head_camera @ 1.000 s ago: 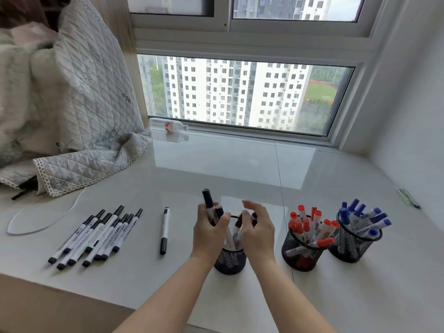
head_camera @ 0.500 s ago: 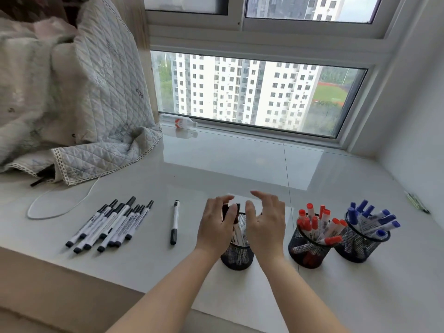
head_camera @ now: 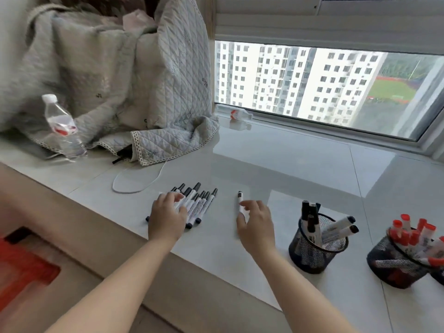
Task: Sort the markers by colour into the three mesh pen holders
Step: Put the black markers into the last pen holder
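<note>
You are in a home, high up in an apartment block. The wide window looks out on white residential towers and a green sports field. A quilted blanket lies heaped on the glossy stone surface under the window, with a water bottle and a white cable beside it.
</note>
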### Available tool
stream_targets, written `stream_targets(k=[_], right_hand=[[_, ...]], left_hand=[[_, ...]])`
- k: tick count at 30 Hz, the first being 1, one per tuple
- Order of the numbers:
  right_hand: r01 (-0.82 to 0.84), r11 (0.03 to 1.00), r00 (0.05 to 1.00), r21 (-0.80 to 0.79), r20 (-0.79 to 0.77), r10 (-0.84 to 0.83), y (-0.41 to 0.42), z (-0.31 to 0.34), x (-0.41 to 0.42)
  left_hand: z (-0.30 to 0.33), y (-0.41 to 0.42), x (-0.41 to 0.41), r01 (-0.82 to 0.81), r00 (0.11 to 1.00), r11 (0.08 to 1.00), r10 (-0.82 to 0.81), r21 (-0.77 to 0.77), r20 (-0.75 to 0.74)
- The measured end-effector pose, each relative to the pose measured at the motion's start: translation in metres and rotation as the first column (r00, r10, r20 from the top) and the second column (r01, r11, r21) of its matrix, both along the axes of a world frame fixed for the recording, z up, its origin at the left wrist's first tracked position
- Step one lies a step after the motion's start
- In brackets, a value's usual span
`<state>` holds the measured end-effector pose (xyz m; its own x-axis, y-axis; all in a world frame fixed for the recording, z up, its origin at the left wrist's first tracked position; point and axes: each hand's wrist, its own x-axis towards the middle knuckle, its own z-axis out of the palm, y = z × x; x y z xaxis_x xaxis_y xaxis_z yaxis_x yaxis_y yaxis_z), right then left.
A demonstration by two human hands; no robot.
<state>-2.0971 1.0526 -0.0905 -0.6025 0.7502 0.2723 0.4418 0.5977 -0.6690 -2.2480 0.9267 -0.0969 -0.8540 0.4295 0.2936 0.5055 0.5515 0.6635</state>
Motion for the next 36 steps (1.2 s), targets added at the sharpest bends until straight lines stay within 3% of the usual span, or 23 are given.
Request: stream_targets(k=[3, 9, 15, 24, 30, 36], right_hand=[[0.143, 0.988, 0.954, 0.061, 0.258, -0.155, 0.012, -0.012, -0.019], [0.199, 0.979, 0.893, -0.048, 0.421, -0.161, 0.011, -0.031, -0.065], [0.154, 0.988, 0.880, 0.019, 0.451, -0.146, -0.003, -0.042, -0.100], [0.173, 0.985, 0.875, -0.001, 0.459, -0.154, -0.001, -0.046, -0.120], [0.154, 0.988, 0.859, -0.017, 0.497, -0.125, 0.005, -0.042, -0.119], [0.148, 0.977, 0.812, -0.153, 0.582, -0.032, 0.016, -0.033, -0.125]], left_hand=[[-0.003, -0.010, -0.033, -0.070, 0.997, 0.983, 0.076, -0.169, 0.030], [-0.018, -0.010, -0.072, -0.042, 0.987, 0.938, 0.093, -0.343, 0.134], [-0.030, 0.001, -0.090, 0.018, 0.965, 0.909, 0.094, -0.417, 0.246], [-0.040, 0.019, -0.082, -0.113, 0.985, 0.819, 0.167, -0.563, 0.045], [-0.041, 0.029, -0.077, -0.104, 0.989, 0.829, 0.144, -0.550, 0.031], [-0.039, 0.024, -0.076, -0.123, 0.983, 0.911, 0.166, -0.394, 0.077]])
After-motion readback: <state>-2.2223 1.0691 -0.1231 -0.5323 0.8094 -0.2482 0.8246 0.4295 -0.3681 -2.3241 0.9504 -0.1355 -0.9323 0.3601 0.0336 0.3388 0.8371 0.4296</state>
